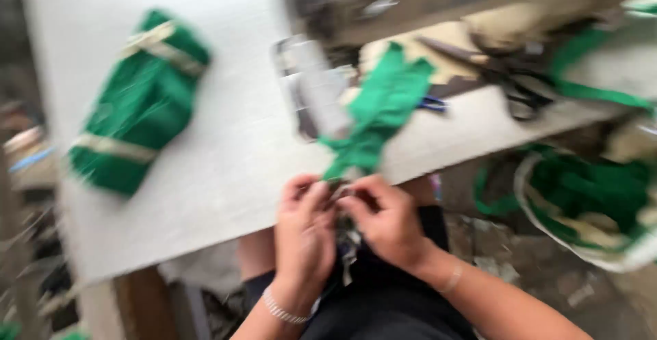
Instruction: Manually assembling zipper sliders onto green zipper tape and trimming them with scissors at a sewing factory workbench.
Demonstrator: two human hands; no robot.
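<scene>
My left hand [304, 234] and my right hand [387, 220] meet just below the table's front edge, fingertips pinching the lower end of a green fabric piece [380, 110]. The fabric runs up over the edge onto the white table [233, 141] toward the sewing machine [410, 1]. A small grey scrap hangs between my hands, over my dark lap. The picture is blurred by motion.
A bundle of green fabric tied with pale bands [140, 104] lies on the table's left. Dark scissors [506, 73] rest at the right beside the machine. A white sack of green cloth [592, 203] stands on the floor at the right.
</scene>
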